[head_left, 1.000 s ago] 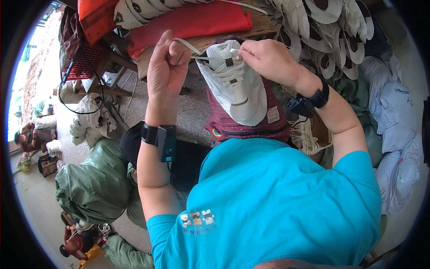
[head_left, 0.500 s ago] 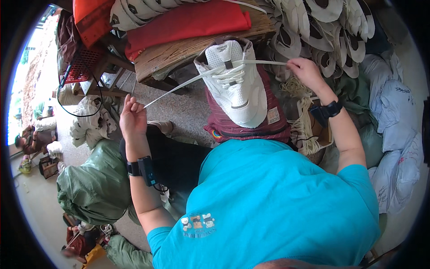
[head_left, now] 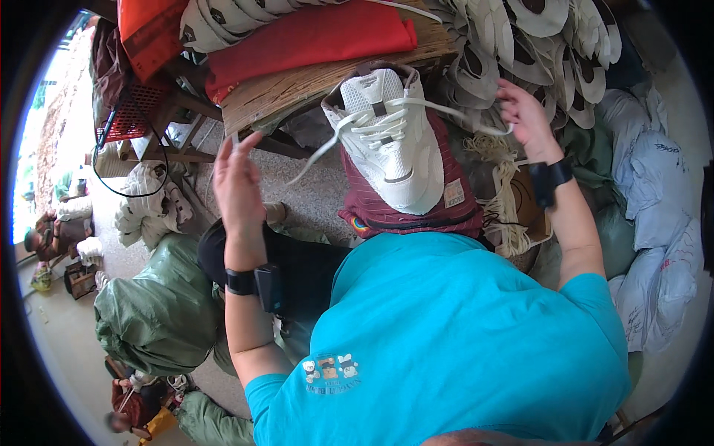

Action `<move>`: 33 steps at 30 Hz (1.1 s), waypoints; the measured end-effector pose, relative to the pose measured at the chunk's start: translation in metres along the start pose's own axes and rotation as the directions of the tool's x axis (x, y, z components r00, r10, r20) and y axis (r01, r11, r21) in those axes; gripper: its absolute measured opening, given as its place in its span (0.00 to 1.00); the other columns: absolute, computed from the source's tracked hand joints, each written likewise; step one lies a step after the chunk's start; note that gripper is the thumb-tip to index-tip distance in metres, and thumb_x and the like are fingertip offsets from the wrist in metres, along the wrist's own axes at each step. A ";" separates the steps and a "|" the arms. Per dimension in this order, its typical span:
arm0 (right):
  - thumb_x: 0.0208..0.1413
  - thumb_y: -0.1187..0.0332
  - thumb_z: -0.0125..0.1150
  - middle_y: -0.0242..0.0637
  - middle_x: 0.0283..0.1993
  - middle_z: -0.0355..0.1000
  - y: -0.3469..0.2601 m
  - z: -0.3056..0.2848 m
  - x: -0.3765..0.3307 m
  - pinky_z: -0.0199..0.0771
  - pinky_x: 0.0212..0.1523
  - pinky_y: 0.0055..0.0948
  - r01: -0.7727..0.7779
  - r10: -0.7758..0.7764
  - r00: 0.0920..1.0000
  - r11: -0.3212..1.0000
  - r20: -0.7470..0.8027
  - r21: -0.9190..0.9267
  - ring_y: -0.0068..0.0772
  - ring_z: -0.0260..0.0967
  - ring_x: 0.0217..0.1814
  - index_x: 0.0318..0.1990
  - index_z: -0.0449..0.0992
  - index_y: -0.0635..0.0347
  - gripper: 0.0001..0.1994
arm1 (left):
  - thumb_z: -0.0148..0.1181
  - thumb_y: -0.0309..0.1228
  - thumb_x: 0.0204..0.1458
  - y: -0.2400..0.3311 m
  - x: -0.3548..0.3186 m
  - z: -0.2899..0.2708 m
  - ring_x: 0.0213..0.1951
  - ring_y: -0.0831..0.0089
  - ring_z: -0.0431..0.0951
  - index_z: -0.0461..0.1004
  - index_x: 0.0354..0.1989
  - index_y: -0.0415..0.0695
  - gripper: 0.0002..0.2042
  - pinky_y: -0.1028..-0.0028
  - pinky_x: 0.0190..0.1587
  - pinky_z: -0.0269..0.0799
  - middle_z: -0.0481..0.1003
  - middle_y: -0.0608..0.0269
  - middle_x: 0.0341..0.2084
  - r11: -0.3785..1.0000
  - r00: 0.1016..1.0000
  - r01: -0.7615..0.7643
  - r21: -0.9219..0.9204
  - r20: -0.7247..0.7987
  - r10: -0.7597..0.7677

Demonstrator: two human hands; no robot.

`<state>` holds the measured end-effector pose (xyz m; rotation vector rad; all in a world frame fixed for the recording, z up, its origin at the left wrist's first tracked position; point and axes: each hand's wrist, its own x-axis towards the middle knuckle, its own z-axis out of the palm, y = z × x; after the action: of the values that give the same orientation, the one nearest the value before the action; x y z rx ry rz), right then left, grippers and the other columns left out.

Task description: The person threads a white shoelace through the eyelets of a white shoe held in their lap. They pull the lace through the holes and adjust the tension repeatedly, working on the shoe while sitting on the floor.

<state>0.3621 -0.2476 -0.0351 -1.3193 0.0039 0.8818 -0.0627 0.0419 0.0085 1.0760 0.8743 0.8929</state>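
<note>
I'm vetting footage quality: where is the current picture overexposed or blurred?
Head view: the far-left background looks washed out by glare; same head view: the lace near the right hand looks motion-smeared, while the white shoe looks sharper.

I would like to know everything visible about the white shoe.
The white shoe looks like mesh with smoother panels, with a brownish collar lining and a small dark tab on its tongue. Threaded with pale lace, it is untied, both ends stretching sideways. Toe toward the turquoise shirt, it lies over maroon striped fabric; neither the left hand nor the right hand touches the shoe.
</note>
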 end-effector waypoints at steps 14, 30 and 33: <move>0.65 0.68 0.56 0.30 0.28 0.75 0.002 0.145 -0.063 0.67 0.24 0.18 0.467 -0.097 0.826 0.670 0.555 -0.577 0.16 0.68 0.24 0.40 0.73 0.59 0.05 | 0.55 0.34 0.66 -0.020 -0.034 0.092 0.22 0.87 0.64 0.75 0.43 0.39 0.10 0.85 0.24 0.57 0.78 0.64 0.30 0.992 0.948 0.083 0.093 0.301 -0.108; 0.55 0.72 0.59 0.43 0.25 0.73 -0.011 0.174 -0.078 0.73 0.31 0.42 0.780 -0.170 0.431 -0.423 0.886 -0.461 0.46 0.75 0.29 0.47 0.66 0.61 0.13 | 0.59 0.32 0.58 -0.013 -0.030 0.099 0.20 0.88 0.59 0.76 0.30 0.43 0.07 0.82 0.23 0.51 0.66 0.78 0.18 0.951 0.925 0.183 0.249 0.285 -0.252; 0.57 0.72 0.58 0.46 0.27 0.75 -0.017 0.175 -0.067 0.73 0.31 0.47 0.833 -0.148 0.472 -0.250 0.869 -0.494 0.50 0.75 0.30 0.50 0.65 0.59 0.14 | 0.59 0.31 0.57 -0.020 -0.017 0.098 0.23 0.78 0.71 0.76 0.30 0.40 0.08 0.76 0.26 0.65 0.71 0.70 0.19 0.923 0.940 0.051 0.381 0.293 -0.173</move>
<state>0.2435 -0.1391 0.0625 -1.9395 -1.9936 0.1839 0.0227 -0.0119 0.0150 1.4360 0.8355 0.4411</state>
